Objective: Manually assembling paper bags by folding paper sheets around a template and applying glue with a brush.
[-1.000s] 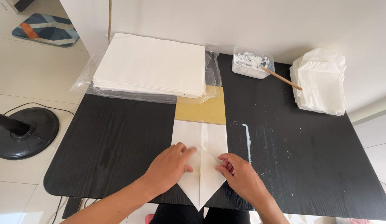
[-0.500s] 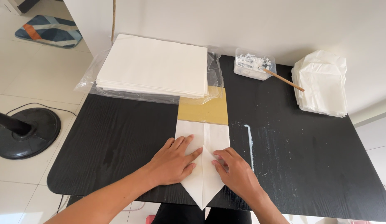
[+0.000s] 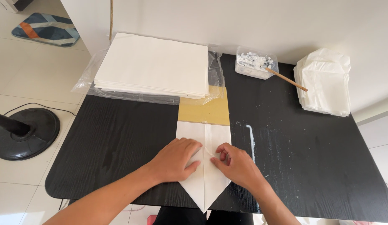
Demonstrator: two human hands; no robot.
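While the left hand (image 3: 177, 160) lies flat, pinning the folded white paper (image 3: 204, 166) at six o'clock on the worktop (image 3: 119, 141), the right hand's (image 3: 235, 164) curled fingers press its centre seam — both grip nothing.

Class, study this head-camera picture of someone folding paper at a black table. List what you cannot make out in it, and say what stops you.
- Folded white paper: its middle lies under the left hand and right hand, head view.
- Yellow board: far edge hidden under the paper stack in its plastic wrap.
- Tub: white contents too small to identify.
- Stick: its tip is buried in the tub.
- Fan base: cut off by the left edge.
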